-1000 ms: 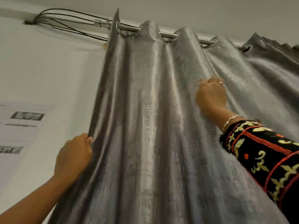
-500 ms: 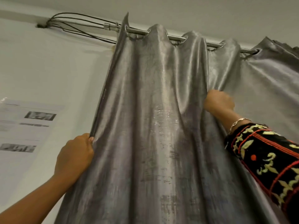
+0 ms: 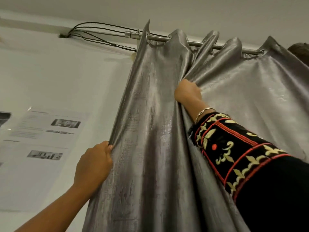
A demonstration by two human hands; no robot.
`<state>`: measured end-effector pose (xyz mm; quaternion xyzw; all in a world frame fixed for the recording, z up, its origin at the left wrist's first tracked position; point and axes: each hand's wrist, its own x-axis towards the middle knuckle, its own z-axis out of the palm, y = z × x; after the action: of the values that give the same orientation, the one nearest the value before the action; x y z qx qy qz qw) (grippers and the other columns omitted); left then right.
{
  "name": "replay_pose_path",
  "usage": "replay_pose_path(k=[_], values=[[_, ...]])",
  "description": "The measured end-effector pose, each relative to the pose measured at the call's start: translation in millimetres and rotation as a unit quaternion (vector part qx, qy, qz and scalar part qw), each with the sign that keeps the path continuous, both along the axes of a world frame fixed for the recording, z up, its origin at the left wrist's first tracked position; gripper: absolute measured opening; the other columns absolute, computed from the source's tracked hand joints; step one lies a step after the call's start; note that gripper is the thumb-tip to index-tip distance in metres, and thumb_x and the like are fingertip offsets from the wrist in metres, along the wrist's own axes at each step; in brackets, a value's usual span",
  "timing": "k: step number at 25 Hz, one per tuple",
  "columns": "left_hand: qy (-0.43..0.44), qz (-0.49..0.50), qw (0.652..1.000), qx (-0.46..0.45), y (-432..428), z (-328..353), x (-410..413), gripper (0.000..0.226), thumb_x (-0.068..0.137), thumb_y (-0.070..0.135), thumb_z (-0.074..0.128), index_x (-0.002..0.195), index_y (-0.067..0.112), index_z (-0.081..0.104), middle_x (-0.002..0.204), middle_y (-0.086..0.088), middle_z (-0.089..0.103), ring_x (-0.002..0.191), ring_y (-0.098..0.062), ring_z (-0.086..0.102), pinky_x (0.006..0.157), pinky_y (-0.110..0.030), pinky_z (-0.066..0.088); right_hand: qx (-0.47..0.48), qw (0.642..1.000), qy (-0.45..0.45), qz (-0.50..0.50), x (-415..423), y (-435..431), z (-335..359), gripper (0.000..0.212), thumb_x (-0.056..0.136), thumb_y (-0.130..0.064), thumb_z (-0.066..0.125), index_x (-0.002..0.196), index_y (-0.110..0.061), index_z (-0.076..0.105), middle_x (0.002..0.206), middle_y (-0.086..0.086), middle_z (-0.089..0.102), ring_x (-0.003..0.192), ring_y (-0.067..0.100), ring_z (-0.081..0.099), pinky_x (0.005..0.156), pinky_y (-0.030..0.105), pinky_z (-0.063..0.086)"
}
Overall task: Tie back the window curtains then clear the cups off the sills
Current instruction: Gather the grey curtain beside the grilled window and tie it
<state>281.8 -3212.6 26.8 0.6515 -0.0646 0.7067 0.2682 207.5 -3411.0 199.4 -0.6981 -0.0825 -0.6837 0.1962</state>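
Grey curtain being gathered: left hand gripping edge, 8 o'clock; right hand clutching fold, 1 o'clock; probably needing bunching before tying.

The curtain hangs from the rod, papers on the wall to its left.

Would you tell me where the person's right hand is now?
In the head view, the right hand grips a fold of the grey curtain just right of centre, below the rod and higher than the left hand.
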Motion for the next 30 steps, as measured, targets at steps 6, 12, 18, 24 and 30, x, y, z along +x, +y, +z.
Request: replay_pose_path(k=[6, 12, 18, 24, 30], values=[[0.002, -0.015, 1.0, -0.018, -8.5, -0.9, 9.4, 0.035, 0.098, 0.021, 0.035, 0.063, 0.021, 0.037, 0.06, 0.002, 0.042, 0.055, -0.016, 0.041, 0.057, -0.03, 0.03, -0.051, 0.996, 0.019, -0.072, 23.0, -52.3, -20.2, 0.024, 0.094, -0.009, 0.037, 0.112, 0.0, 0.052, 0.121, 0.02, 0.056, 0.11, 0.036, 0.052, 0.08, 0.036, 0.042], [0.039, -0.026, 0.998, -0.049, -11.7, 5.4, 30.7, 0.03, 0.097, 0.022, 0.036, 0.068, 0.021, 0.045, 0.075, -0.016, 0.058, 0.067, -0.032, 0.052, 0.069, -0.044, 0.045, 0.076, 0.99, -0.097, -0.073, 27.4, -150.0, -28.6, 0.052, 0.099, -0.041, 0.027, 0.11, 0.0, 0.058, 0.114, 0.024, 0.059, 0.106, 0.04, 0.053, 0.083, 0.041, 0.042], [0.025, -0.014, 0.998, -0.053, -21.5, 7.3, 45.4, 0.029, 0.097, 0.027, 0.036, 0.07, 0.021, 0.047, 0.075, -0.017, 0.06, 0.068, -0.036, 0.055, 0.068, -0.048, 0.048, 0.251, 0.95, 0.01, -0.184, 16.6, -256.0, -36.4, 0.072, 0.083, -0.041, 0.063, 0.134, 0.001, 0.035, 0.137, 0.027, 0.036, 0.126, 0.044, 0.033, 0.105, 0.054, 0.026], [0.04, -0.027, 0.998, -0.044, -27.7, 6.1, 39.1, 0.031, 0.097, 0.031, 0.035, 0.078, 0.014, 0.054, 0.076, -0.017, 0.061, 0.07, -0.036, 0.057, 0.07, -0.047, 0.049, 0.187, 0.962, 0.094, -0.178, 8.6, -268.2, -47.6, 0.035, 0.087, -0.014, 0.05, 0.118, 0.003, 0.052, 0.12, 0.025, 0.055, 0.109, 0.041, 0.054, 0.085, 0.039, 0.044], [0.036, -0.021, 0.998, -0.054, -22.2, 1.6, 16.2, 0.03, 0.097, 0.025, 0.036, 0.07, 0.014, 0.046, 0.072, -0.011, 0.051, 0.068, -0.029, 0.046, 0.065, -0.038, 0.04, 0.167, 0.985, 0.034, -0.025, 17.0, -191.8, -33.1, 0.039, 0.096, -0.013, 0.028, 0.121, 0.007, 0.052, 0.131, 0.026, 0.049, 0.119, 0.038, 0.046, 0.095, 0.037, 0.035]])
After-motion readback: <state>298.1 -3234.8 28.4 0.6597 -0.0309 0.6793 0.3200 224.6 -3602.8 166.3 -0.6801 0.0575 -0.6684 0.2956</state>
